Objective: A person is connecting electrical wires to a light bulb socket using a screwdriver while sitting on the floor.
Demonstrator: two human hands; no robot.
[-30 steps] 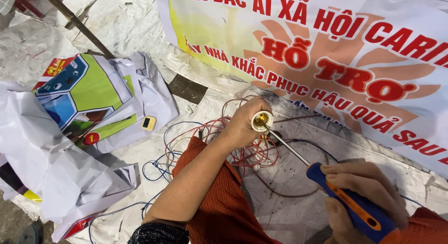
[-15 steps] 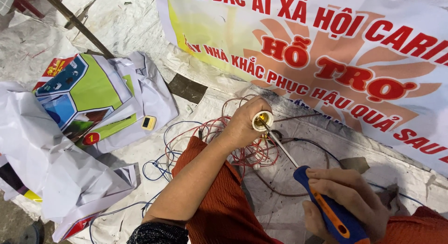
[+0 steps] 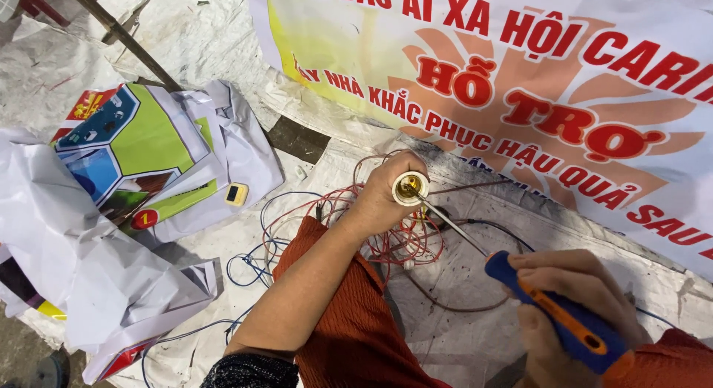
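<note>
White woven sheeting [image 3: 186,31] is covering the ground, wrinkled and stained, and a large printed banner [image 3: 520,83] in white, yellow and orange with red lettering is lying across the upper right of it. At the left, crumpled printed sheets [image 3: 119,173] in green, blue and white are piled together, with a small yellow object [image 3: 236,194] resting on their edge.

Near the middle, the left hand [image 3: 382,199] is wrapping closed around a round lamp socket [image 3: 410,187], its open brass-lined mouth facing up toward the camera. Just beneath and behind that hand, a tangle of red wires [image 3: 386,243] is looping over the sheeting, with thinner blue wires [image 3: 252,265] trailing off to the left.

At the lower right, the right hand [image 3: 572,321] is gripping the blue and orange handle of a screwdriver [image 3: 553,314], fingers folded tight around it. Its slim metal shaft is slanting up to the left, and the tip is sitting inside the socket's mouth. Rust-orange cloth [image 3: 349,336] is showing under the left forearm, over the person's lap.
</note>
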